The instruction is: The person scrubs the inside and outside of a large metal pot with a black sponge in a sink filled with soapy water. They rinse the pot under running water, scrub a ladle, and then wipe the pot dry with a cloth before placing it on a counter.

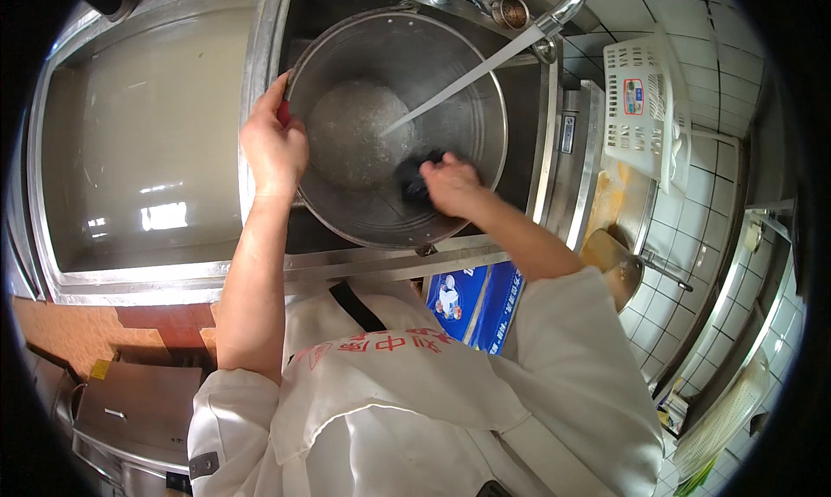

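Observation:
A large round metal pot (454,101) stands tilted in the right sink basin, some water (360,140) at its bottom. From a metal faucet (563,13) at the upper right, a stream of water falls into it. My left hand (276,136) grips the pot's left rim, with a bit of something red between the fingers. Inside the pot near the lower right wall, my right hand (451,182) holds a dark scrubbing pad or cloth (417,177), blurred by motion; its exact kind cannot be told.
The left sink basin (149,107) is filled with cloudy water. A white plastic basket (633,107) stands to the right, above a metal pan (613,270) with a handle. Behind the faucet base lies a small metal strainer cup (511,12). A blue box (461,296) sits below the sink edge.

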`<state>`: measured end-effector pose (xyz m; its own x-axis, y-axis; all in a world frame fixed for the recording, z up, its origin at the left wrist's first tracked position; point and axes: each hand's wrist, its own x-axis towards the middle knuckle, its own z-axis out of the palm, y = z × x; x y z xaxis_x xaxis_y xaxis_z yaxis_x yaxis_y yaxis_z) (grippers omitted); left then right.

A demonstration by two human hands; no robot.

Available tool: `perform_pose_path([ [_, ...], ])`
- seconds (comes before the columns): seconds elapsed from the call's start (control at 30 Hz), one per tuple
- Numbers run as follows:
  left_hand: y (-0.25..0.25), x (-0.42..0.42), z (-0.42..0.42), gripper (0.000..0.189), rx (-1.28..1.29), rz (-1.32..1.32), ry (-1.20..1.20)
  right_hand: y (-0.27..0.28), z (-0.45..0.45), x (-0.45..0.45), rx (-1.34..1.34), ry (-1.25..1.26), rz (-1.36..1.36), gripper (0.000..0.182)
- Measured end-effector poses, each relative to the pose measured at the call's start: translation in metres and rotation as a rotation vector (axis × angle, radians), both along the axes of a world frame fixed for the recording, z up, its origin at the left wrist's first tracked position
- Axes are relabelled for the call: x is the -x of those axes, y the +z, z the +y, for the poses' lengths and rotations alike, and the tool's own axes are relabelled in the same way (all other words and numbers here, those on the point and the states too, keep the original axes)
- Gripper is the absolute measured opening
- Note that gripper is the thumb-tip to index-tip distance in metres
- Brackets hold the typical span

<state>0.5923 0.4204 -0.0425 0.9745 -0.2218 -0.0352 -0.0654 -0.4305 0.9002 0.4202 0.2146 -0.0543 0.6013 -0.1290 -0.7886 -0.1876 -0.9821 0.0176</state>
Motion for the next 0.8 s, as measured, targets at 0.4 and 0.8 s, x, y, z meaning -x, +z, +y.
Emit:
perform_pose_path([
  [0.4, 0.0, -0.003, -0.004, 0.048, -0.108, 0.009, -0.029, -0.013, -0.002, 0.024, 0.035, 0.05, -0.214, 0.029],
  [0.8, -0.001, -0.004, -0.004, 0.048, -0.089, -0.029, -0.042, 0.005, -0.01, 0.002, 0.162, 0.085, -0.048, 0.026],
])
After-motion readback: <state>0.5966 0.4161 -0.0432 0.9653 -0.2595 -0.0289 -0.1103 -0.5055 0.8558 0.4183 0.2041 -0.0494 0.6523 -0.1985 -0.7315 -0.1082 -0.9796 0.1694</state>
